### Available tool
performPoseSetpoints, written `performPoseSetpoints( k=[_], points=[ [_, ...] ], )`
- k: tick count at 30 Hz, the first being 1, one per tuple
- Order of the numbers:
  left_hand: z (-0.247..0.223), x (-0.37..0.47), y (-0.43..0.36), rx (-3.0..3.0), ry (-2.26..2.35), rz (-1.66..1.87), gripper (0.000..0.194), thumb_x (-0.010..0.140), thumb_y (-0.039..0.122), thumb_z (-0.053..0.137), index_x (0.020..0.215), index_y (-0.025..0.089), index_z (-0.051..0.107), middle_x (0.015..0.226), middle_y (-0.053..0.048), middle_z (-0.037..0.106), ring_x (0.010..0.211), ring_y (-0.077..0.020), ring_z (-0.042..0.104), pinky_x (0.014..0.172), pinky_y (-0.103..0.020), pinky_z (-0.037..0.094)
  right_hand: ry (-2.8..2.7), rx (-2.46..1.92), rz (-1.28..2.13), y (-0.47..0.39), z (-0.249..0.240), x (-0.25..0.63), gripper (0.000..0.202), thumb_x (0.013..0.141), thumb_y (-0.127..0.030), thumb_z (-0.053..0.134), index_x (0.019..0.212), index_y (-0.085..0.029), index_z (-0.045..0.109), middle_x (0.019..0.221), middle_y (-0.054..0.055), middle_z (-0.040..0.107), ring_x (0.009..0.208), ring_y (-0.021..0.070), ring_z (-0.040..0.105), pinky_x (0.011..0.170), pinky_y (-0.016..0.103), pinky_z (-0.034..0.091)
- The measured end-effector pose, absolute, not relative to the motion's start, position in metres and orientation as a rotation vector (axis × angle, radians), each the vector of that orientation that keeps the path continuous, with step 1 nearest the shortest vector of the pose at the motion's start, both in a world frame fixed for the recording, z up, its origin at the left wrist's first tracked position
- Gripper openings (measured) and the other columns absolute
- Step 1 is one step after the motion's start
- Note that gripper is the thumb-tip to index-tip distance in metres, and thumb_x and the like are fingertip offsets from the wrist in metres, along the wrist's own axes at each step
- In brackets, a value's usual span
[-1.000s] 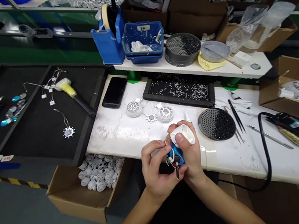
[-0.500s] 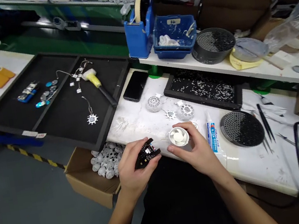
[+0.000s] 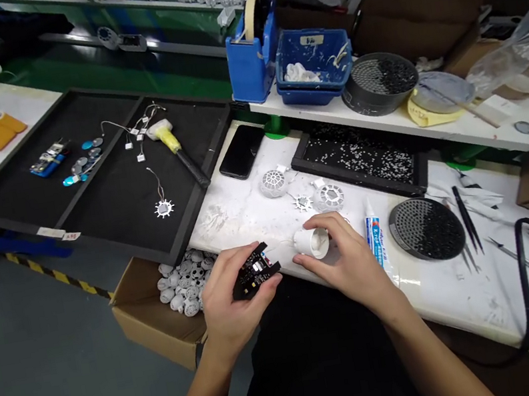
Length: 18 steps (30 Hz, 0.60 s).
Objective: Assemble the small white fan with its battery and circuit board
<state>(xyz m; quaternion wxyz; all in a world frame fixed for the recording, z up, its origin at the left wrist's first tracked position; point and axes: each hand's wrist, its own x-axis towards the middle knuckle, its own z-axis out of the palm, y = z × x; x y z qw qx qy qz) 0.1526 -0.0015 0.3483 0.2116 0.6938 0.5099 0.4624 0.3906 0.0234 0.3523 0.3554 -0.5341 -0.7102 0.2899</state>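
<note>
My left hand (image 3: 233, 294) is closed around a black circuit board (image 3: 255, 272) with small parts on its face. In my right hand (image 3: 348, 255) a small white fan (image 3: 311, 242) is pinched between thumb and fingers, its round housing turned sideways. A thin wire appears to run between board and fan. Beyond the hands on the white bench lie a white domed grille (image 3: 273, 183), a star-shaped white piece (image 3: 302, 202) and a second open-ribbed grille (image 3: 331, 196). A blue and white glue tube (image 3: 375, 237) lies just right of my right hand.
A black tray (image 3: 122, 228) with wired parts and a yellow-necked hammer (image 3: 175, 149) is at left. Below it stands a carton (image 3: 151, 325) of white pieces. A phone (image 3: 243, 152), a screw-filled tray (image 3: 354, 159), a round black dish (image 3: 426, 228) and tweezers (image 3: 467, 218) occupy the bench.
My right hand has turned the fan, so its blades no longer face me and the side of its housing shows. My left hand keeps the circuit board nearly in place.
</note>
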Motion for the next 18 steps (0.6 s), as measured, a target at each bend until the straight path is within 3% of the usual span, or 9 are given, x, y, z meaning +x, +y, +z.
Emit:
performPoseSetpoints(
  k=[7,12,15,18],
  points=[
    [0.337,0.163,0.004,1.888,1.432,1.164,0.043,0.093,0.025,0.081,0.134,0.025,0.068,0.118,-0.005,0.073,0.109,-0.0221,0.071,0.099,-0.036,0.059,-2.016,-1.473,0.556,0.023,0.341,0.391,0.063,0.097,-0.039,0.081,0.151,-0.027,0.051,0.141,0.011,0.065,0.13,0.0347,0.06,0.112,0.055,0.051],
    [0.332,0.164,0.005,1.834,1.434,1.156,0.04,0.094,0.026,0.08,0.133,0.025,0.069,0.116,-0.005,0.073,0.107,-0.0217,0.071,0.098,-0.035,0.059,-2.076,-1.402,0.481,0.02,0.343,0.396,0.034,0.102,-0.032,0.075,0.134,-0.027,0.063,0.138,0.009,0.067,0.126,0.0311,0.063,0.106,0.049,0.053],
    [0.331,0.164,0.006,1.821,1.436,1.156,0.04,0.094,0.026,0.079,0.132,0.025,0.069,0.117,-0.005,0.073,0.107,-0.022,0.071,0.099,-0.035,0.059,-2.107,-1.436,0.376,0.02,0.344,0.399,0.036,0.1,-0.038,0.078,0.129,-0.025,0.064,0.139,0.007,0.07,0.124,0.0311,0.065,0.105,0.049,0.051],
    [0.331,0.164,0.006,1.82,1.432,1.168,0.039,0.094,0.025,0.079,0.132,0.025,0.069,0.117,-0.005,0.072,0.108,-0.0209,0.071,0.099,-0.034,0.058,-2.113,-1.482,0.355,0.021,0.344,0.399,0.04,0.095,-0.045,0.084,0.12,-0.022,0.063,0.128,0.009,0.074,0.117,0.0325,0.067,0.099,0.049,0.052]
  ],
)
